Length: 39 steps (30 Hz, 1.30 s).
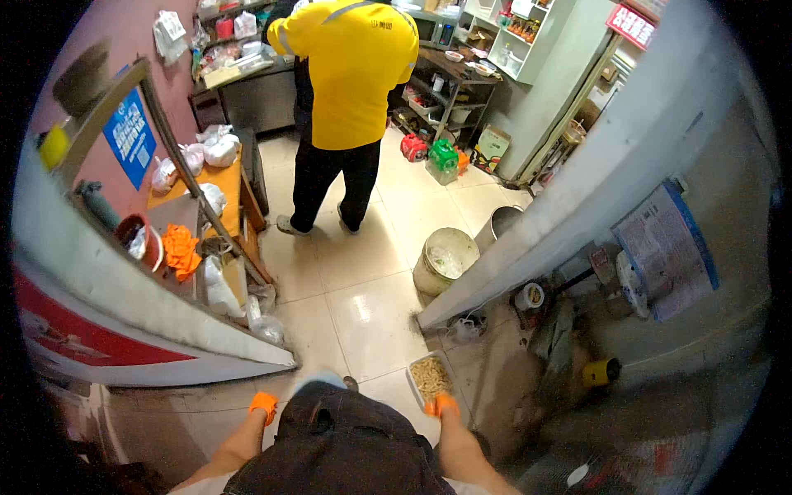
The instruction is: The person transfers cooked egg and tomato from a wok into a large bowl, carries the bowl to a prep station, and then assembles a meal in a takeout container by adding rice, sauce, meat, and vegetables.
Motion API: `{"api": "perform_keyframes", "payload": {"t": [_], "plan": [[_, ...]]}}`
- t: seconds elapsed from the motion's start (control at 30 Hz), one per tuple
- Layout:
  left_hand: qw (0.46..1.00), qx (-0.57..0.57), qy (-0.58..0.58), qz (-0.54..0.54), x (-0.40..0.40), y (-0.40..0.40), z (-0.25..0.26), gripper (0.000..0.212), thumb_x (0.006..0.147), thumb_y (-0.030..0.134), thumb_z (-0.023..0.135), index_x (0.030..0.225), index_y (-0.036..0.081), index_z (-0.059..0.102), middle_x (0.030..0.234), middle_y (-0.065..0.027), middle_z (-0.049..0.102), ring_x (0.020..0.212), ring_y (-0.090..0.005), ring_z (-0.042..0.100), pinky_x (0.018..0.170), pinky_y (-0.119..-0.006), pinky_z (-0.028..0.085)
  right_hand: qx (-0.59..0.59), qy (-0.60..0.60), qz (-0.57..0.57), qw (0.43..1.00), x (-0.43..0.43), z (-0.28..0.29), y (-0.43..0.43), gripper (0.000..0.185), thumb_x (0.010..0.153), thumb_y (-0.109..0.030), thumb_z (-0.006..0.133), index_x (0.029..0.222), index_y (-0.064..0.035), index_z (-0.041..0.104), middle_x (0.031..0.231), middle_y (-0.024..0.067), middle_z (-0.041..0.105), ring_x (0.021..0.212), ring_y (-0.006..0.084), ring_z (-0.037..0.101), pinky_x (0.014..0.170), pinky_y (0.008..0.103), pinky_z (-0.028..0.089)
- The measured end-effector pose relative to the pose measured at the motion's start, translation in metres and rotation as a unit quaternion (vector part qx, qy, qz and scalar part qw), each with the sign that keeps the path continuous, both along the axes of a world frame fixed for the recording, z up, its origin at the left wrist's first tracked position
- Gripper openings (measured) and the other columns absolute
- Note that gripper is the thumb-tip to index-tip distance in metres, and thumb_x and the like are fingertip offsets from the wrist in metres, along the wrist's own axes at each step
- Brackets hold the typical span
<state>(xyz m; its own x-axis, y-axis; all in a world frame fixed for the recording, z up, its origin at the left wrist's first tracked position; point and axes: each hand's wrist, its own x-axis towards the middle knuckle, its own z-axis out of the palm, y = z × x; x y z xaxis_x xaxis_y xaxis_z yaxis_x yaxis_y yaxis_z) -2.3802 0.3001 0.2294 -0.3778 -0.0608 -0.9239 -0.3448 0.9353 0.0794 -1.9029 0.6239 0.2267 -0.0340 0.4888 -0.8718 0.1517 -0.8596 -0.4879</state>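
Observation:
My right hand (442, 405), in an orange glove, grips the near edge of a white rectangular tray (411, 378). Pale yellowish pieces of food (431, 375) fill the tray; their exact kind is too small to tell. On the other side of my body hangs my left hand (264, 407), also in an orange glove. It is apart from other things, and its fingers are too small to make out. A dark apron (352, 433) covers my front, over the tiled floor (365, 328).
Ahead, a person in a yellow jacket (352, 74) faces away. A white bucket (427, 272) and a metal pot (495, 226) stand right of the doorway, behind a wall edge (495, 266). At left, a wooden table (232, 204) bears white bags (219, 150) and an orange cloth (180, 250).

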Motion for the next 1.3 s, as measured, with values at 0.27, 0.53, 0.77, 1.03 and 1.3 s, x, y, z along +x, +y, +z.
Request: {"api": "perform_keyframes", "payload": {"t": [0.27, 0.53, 0.77, 1.03, 1.3], "plan": [[0.873, -0.072, -0.049, -0.480, -0.037, 0.101, -0.028, 0.010, 0.071, 0.018, 0.061, 0.077, 0.013, 0.068, 0.085, -0.0102, 0.066, 0.079, -0.0259, 0.064, 0.068, -0.036, 0.050, 0.083, 0.069, 0.111, 0.988, -0.268, 0.094, 0.318, 0.037, 0.086, -0.034, 0.051, 0.105, -0.0027, 0.051, 0.086, 0.0182, 0.063, 0.066, 0.0286, 0.060, 0.065, 0.0398, 0.052], [0.744, -0.025, 0.017, -0.667, -0.159, 0.344, -0.038, 0.021, 0.070, 0.025, 0.065, 0.084, 0.009, 0.070, 0.091, -0.0110, 0.066, 0.083, -0.0263, 0.064, 0.066, -0.040, 0.051, 0.080, -0.037, 0.200, 0.976, -0.314, 0.079, 0.448, 0.024, 0.083, -0.026, 0.052, 0.091, -0.0033, 0.052, 0.073, 0.0153, 0.058, 0.060, 0.0284, 0.058, 0.051, 0.0397, 0.050], [0.812, 0.102, 0.149, -0.555, -0.207, 0.761, 0.128, 0.029, 0.077, 0.013, 0.047, 0.097, -0.002, 0.061, 0.116, -0.0212, 0.053, 0.106, -0.0336, 0.054, 0.083, -0.041, 0.046, -0.089, -0.026, -0.054, 0.994, -0.208, 0.001, 0.506, 0.032, 0.090, -0.031, 0.046, 0.090, 0.0008, 0.049, 0.087, 0.0184, 0.059, 0.069, 0.0319, 0.060, 0.058, 0.0446, 0.052], [0.830, 0.299, 0.198, -0.426, -0.142, 1.067, 0.206, 0.042, 0.071, 0.020, 0.056, 0.112, 0.014, 0.057, 0.109, -0.0110, 0.060, 0.095, -0.0278, 0.060, 0.079, -0.036, 0.048, -0.078, -0.107, -0.060, 0.989, -0.224, 0.029, 0.705, 0.030, 0.087, -0.028, 0.049, 0.099, -0.0002, 0.053, 0.088, 0.0178, 0.058, 0.068, 0.0316, 0.058, 0.057, 0.0430, 0.051], [0.835, 0.165, 0.250, -0.462, -0.188, 1.252, 0.212, 0.033, 0.069, 0.017, 0.062, 0.102, 0.015, 0.063, 0.109, -0.0089, 0.061, 0.102, -0.0265, 0.059, 0.078, -0.039, 0.050, 0.094, -0.047, -0.076, 0.992, -0.396, 0.120, 0.982, 0.064, 0.084, -0.047, 0.050, 0.124, 0.0012, 0.040, 0.117, 0.0239, 0.050, 0.089, 0.0320, 0.058, 0.073, 0.0372, 0.053]]}}
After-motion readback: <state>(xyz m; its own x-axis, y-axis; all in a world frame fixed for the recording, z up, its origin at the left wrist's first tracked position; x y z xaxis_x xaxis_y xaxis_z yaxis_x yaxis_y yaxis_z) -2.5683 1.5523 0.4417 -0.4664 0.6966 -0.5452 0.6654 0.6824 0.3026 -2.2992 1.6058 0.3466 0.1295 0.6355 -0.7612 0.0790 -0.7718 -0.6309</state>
